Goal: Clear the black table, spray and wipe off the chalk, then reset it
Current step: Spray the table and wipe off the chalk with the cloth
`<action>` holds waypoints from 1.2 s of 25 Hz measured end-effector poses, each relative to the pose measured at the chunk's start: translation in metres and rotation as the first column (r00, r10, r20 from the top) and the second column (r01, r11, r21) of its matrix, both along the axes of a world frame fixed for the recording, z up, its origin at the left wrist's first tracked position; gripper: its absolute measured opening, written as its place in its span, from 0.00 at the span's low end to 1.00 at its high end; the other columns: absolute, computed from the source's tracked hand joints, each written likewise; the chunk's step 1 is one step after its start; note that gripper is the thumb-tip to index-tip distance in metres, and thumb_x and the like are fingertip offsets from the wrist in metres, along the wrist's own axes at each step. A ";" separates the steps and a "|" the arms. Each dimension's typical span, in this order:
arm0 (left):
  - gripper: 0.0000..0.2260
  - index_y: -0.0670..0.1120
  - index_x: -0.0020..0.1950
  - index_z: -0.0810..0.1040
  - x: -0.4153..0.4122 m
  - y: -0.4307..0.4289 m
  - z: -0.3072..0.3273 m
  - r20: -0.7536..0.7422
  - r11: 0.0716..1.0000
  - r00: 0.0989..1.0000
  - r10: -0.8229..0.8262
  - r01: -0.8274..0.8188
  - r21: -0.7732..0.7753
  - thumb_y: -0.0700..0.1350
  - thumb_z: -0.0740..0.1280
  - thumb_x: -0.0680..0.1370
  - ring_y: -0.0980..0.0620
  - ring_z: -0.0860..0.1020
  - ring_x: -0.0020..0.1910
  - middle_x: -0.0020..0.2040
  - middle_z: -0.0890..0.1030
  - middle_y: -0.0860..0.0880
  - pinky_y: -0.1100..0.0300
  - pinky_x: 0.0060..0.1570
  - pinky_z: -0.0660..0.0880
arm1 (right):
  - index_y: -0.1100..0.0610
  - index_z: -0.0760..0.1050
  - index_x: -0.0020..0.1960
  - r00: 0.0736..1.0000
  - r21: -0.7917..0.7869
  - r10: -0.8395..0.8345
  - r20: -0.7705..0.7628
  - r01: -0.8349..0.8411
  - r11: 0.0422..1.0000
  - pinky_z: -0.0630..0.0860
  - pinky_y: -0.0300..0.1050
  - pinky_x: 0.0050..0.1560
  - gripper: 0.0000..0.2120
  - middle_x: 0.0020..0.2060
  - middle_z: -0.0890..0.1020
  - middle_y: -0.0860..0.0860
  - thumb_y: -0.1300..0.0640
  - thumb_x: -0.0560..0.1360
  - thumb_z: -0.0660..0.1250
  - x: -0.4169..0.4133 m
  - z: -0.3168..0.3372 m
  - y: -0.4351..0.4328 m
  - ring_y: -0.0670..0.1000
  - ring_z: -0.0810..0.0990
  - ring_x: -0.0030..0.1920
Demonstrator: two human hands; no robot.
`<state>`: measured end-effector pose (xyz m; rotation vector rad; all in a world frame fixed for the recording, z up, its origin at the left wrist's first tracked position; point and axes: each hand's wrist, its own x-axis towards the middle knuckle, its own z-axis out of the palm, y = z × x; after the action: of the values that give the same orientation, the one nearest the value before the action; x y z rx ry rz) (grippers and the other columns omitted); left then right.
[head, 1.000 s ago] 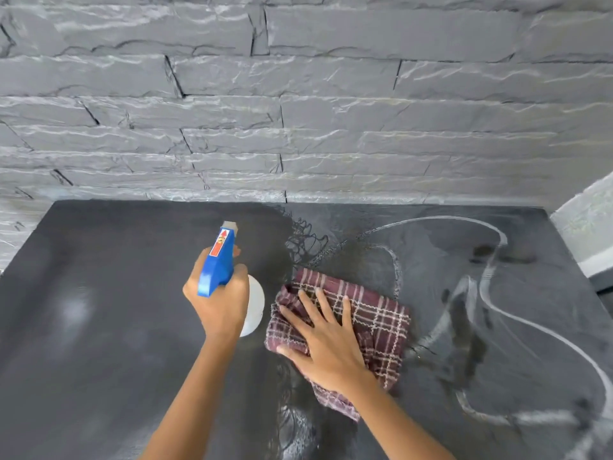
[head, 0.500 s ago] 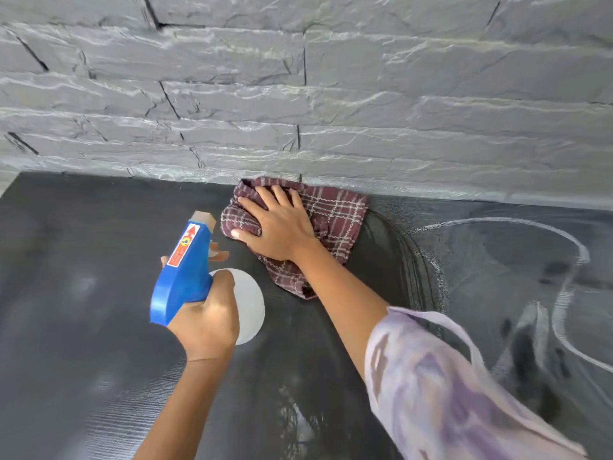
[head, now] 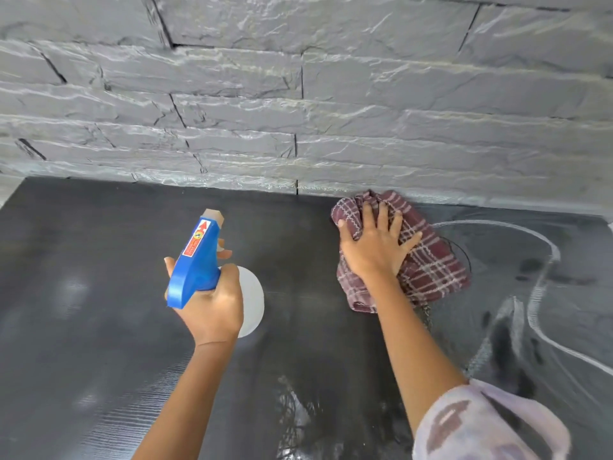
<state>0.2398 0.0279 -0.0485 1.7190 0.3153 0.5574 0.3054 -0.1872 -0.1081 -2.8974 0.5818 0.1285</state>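
Cloth (head: 428, 263) feels soft and floppy, so I'm pressing it flat-palmed with right hand (head: 374, 250); left hand (head: 212, 307) wrapped round sprayer (head: 195, 263).

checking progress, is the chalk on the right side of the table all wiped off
No, white chalk lines still curve across the table to the right of the cloth.

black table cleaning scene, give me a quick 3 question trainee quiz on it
1. True or false: the left hand holds the blue-headed white plastic spray bottle above the black table.
2. The right hand presses the maroon plaid cloth near: A) the grey stone wall B) the table's front edge C) the left corner.
3. On which side do white chalk lines remain?

Key: 1 true; 2 A; 3 the right side.
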 end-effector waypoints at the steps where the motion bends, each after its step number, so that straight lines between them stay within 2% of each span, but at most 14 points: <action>1: 0.16 0.69 0.38 0.75 0.000 0.000 0.002 0.001 1.000 1.000 -0.009 0.009 -0.007 0.45 0.59 0.66 0.67 0.77 0.40 0.39 0.79 0.71 0.32 0.65 0.63 | 0.44 0.47 0.76 0.999 0.010 0.042 -0.008 -0.042 0.999 0.40 0.72 0.67 0.33 0.76 0.48 0.50 0.31 0.75 0.42 -0.010 0.003 0.011 0.56 0.43 0.75; 3: 0.15 0.69 0.37 0.75 -0.001 0.000 0.005 0.007 1.000 1.000 -0.019 0.019 -0.014 0.46 0.59 0.66 0.68 0.77 0.40 0.38 0.78 0.72 0.32 0.66 0.62 | 0.43 0.45 0.75 0.955 0.012 0.295 0.007 -0.295 0.955 0.38 0.71 0.68 0.32 0.76 0.45 0.49 0.32 0.75 0.41 -0.047 0.006 0.029 0.55 0.39 0.75; 5: 0.14 0.69 0.37 0.75 -0.002 -0.001 0.006 0.014 1.000 1.000 -0.017 0.017 -0.016 0.47 0.59 0.65 0.69 0.77 0.40 0.38 0.78 0.72 0.32 0.66 0.62 | 0.41 0.47 0.75 0.811 0.017 0.584 0.022 -0.585 0.811 0.39 0.70 0.68 0.31 0.76 0.46 0.47 0.31 0.76 0.41 -0.102 0.008 0.032 0.53 0.38 0.75; 7: 0.14 0.70 0.37 0.75 -0.001 -0.001 0.005 0.010 1.000 1.000 -0.010 0.011 -0.027 0.48 0.59 0.66 0.70 0.77 0.40 0.38 0.78 0.72 0.32 0.66 0.62 | 0.38 0.48 0.74 0.698 0.005 0.716 0.027 -0.716 0.698 0.39 0.67 0.69 0.30 0.76 0.47 0.46 0.29 0.75 0.43 -0.146 0.010 0.016 0.55 0.40 0.75; 9: 0.15 0.69 0.36 0.75 0.000 0.000 0.002 0.010 1.000 1.000 -0.007 0.007 -0.017 0.45 0.60 0.67 0.69 0.77 0.41 0.38 0.78 0.72 0.32 0.66 0.62 | 0.34 0.45 0.73 0.762 -0.029 0.647 0.001 -0.647 0.762 0.36 0.63 0.71 0.31 0.76 0.42 0.47 0.27 0.73 0.42 -0.141 0.009 -0.019 0.58 0.38 0.74; 12: 0.15 0.68 0.36 0.75 0.000 0.000 -0.002 0.006 1.000 1.000 -0.006 0.006 -0.024 0.46 0.60 0.67 0.69 0.77 0.42 0.38 0.78 0.72 0.33 0.67 0.62 | 0.35 0.43 0.73 0.942 -0.075 0.332 -0.047 -0.334 0.939 0.39 0.65 0.71 0.34 0.76 0.40 0.50 0.25 0.70 0.38 -0.066 0.005 -0.061 0.61 0.38 0.74; 15: 0.15 0.66 0.36 0.76 0.000 -0.002 0.000 -0.003 0.999 1.000 0.003 -0.003 -0.036 0.44 0.60 0.67 0.69 0.77 0.42 0.37 0.78 0.72 0.34 0.67 0.62 | 0.39 0.43 0.74 0.981 -0.043 0.169 -0.090 -0.174 0.984 0.38 0.69 0.69 0.35 0.76 0.43 0.53 0.27 0.71 0.37 -0.004 0.007 -0.056 0.63 0.39 0.74; 16: 0.14 0.63 0.36 0.76 -0.001 -0.002 0.000 -0.008 0.999 1.000 0.008 -0.008 -0.034 0.42 0.60 0.68 0.69 0.76 0.41 0.37 0.78 0.72 0.34 0.67 0.62 | 0.39 0.43 0.75 0.973 -0.038 0.209 -0.101 -0.213 0.976 0.38 0.69 0.69 0.35 0.76 0.42 0.52 0.27 0.71 0.37 -0.002 0.006 -0.043 0.63 0.38 0.74; 18: 0.14 0.61 0.37 0.75 -0.001 -0.002 0.001 -0.019 1.000 1.000 0.016 -0.016 -0.020 0.40 0.59 0.68 0.69 0.76 0.41 0.37 0.78 0.72 0.33 0.67 0.62 | 0.39 0.44 0.74 0.904 -0.042 0.421 -0.077 -0.425 0.904 0.38 0.69 0.69 0.33 0.76 0.41 0.51 0.28 0.73 0.38 -0.029 0.008 -0.006 0.62 0.36 0.73; 21: 0.15 0.69 0.36 0.75 -0.002 -0.003 0.005 -0.061 0.999 0.998 0.017 -0.020 -0.037 0.46 0.60 0.67 0.68 0.77 0.40 0.36 0.78 0.72 0.36 0.68 0.63 | 0.38 0.47 0.74 0.704 0.000 0.710 0.013 -0.710 0.704 0.35 0.67 0.69 0.29 0.76 0.43 0.49 0.31 0.75 0.43 -0.115 0.008 0.034 0.61 0.37 0.74; 23: 0.14 0.71 0.36 0.75 -0.003 -0.002 0.008 -0.106 0.997 0.994 0.020 -0.028 -0.076 0.49 0.60 0.66 0.66 0.77 0.40 0.36 0.78 0.71 0.42 0.66 0.68 | 0.37 0.50 0.73 0.636 -0.028 0.771 0.027 -0.771 0.637 0.39 0.69 0.68 0.29 0.76 0.48 0.48 0.30 0.75 0.46 -0.165 0.005 0.026 0.61 0.44 0.75; 25: 0.14 0.68 0.35 0.76 -0.008 0.000 0.011 -0.122 0.996 0.992 0.021 -0.031 -0.079 0.46 0.61 0.65 0.65 0.75 0.37 0.34 0.77 0.69 0.53 0.54 0.75 | 0.35 0.48 0.73 0.706 -0.100 0.708 -0.016 -0.706 0.701 0.40 0.72 0.67 0.30 0.76 0.47 0.47 0.28 0.74 0.44 -0.174 0.006 -0.009 0.60 0.46 0.75; 28: 0.11 0.57 0.40 0.76 -0.043 0.006 0.019 -0.094 1.000 0.996 -0.008 0.010 0.022 0.41 0.61 0.65 0.65 0.74 0.36 0.35 0.77 0.69 0.70 0.43 0.69 | 0.34 0.41 0.73 0.916 -0.074 0.387 -0.102 -0.395 0.916 0.38 0.75 0.65 0.30 0.75 0.39 0.47 0.28 0.72 0.37 -0.128 0.008 -0.043 0.59 0.37 0.74; 30: 0.12 0.60 0.37 0.75 -0.072 0.013 0.023 -0.148 1.000 0.989 0.023 -0.021 0.014 0.42 0.61 0.64 0.65 0.74 0.34 0.33 0.76 0.68 0.72 0.39 0.68 | 0.37 0.42 0.74 0.956 -0.043 0.270 -0.116 -0.276 0.960 0.36 0.76 0.63 0.31 0.76 0.40 0.48 0.29 0.73 0.36 -0.101 0.009 -0.027 0.61 0.37 0.74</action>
<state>0.1678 0.0408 -0.0259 1.7750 0.4376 0.4491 0.2041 -0.2145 -0.0992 -3.0287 0.1988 0.3138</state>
